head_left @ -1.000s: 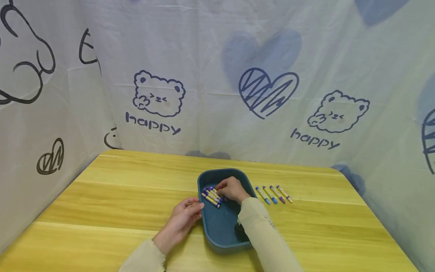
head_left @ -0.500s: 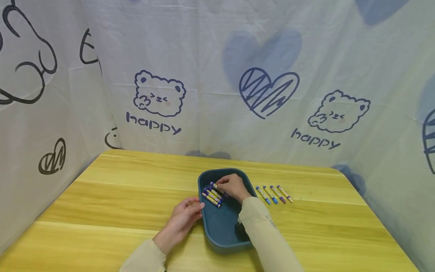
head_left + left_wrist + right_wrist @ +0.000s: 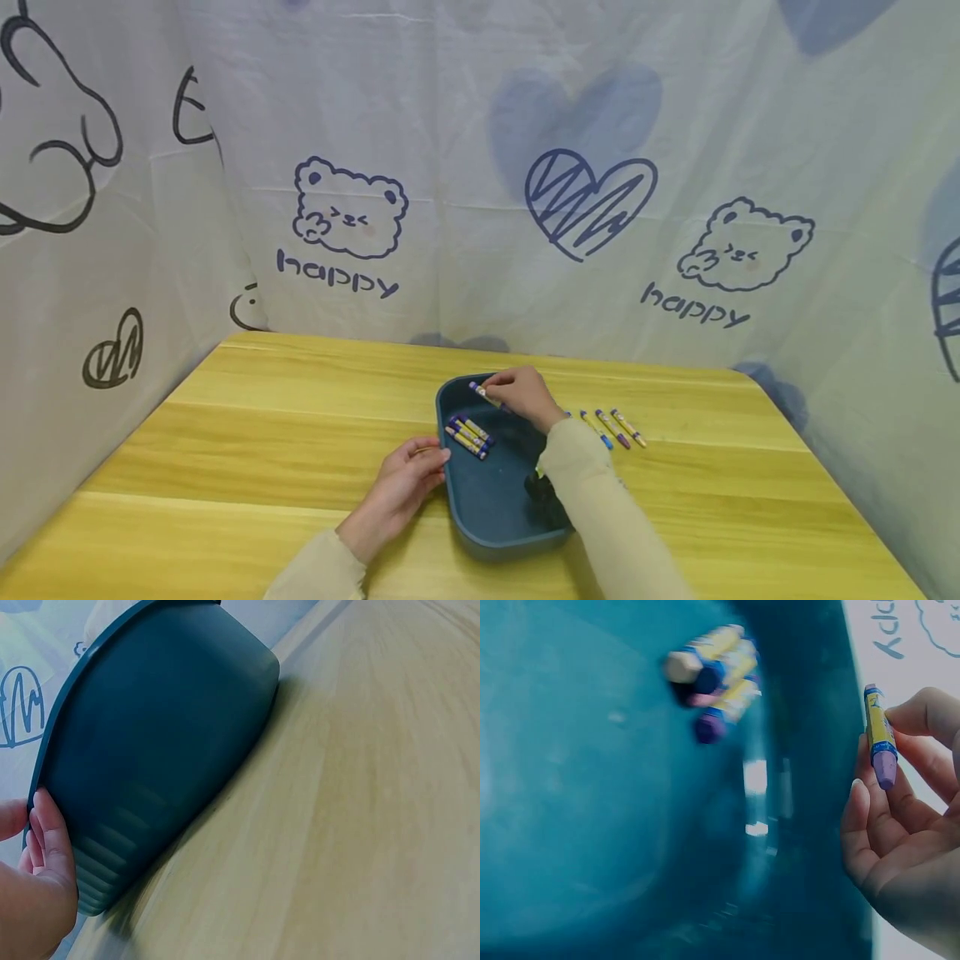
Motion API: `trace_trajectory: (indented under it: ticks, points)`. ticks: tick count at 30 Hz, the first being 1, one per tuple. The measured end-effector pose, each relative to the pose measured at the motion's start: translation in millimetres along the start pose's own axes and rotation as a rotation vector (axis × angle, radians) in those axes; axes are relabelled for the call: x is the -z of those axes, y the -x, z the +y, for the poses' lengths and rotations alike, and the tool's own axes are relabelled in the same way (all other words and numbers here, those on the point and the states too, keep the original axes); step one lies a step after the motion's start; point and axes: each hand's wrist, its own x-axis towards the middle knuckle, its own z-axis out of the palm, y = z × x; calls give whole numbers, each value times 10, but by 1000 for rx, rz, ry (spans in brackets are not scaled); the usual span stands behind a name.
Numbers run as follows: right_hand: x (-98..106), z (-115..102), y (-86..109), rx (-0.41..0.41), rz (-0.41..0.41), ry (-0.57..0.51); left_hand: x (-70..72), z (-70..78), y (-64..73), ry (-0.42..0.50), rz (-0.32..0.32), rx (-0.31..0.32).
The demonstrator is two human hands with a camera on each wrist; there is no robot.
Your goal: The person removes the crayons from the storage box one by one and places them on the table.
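My right hand (image 3: 525, 396) pinches a purple crayon (image 3: 881, 735) with a yellow and blue wrapper between thumb and fingers, raised over the far part of a dark teal bin (image 3: 495, 543). Inside the bin, against its left wall, several crayons (image 3: 468, 435) lie in a small pile; they look blurred in the right wrist view. At the bin's left rim is my left hand (image 3: 408, 475), its thumb over the edge and its fingers against the outer wall, gripping it. The left wrist view shows that same grip on the bin wall (image 3: 165, 712).
Right of the bin, several crayons (image 3: 615, 429) lie side by side in a slanted row on the wood-grain table (image 3: 285, 417); my right sleeve partly hides the nearest ones. A printed white cloth (image 3: 465, 250) hangs behind the table and at both sides.
My right hand has lifted the purple crayon out of the pile and moved it up and slightly right. The pile is smaller. My left hand stays at the rim.
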Motion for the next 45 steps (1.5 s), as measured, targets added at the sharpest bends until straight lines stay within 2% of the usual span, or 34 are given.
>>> trace_trajectory:
  ticks: [8, 16, 28, 34, 45]
  points:
    - [368, -226, -40, -8, 9, -16, -2, 3, -3, -5, -2, -11]
    - [719, -206, -28, -3, 20, -49, -5, 2, -9, -8, -1, -12]
    - [1030, 79, 21, -26, 86, 8, -6, -8, -9, 9, 6, -13]
    - [1094, 268, 74, -64, 98, 73, 1, -8, -13, 3, 5, -11]
    - [1192, 527, 174, -94, 128, 102, -2, -21, -18, 17, -4, -20]
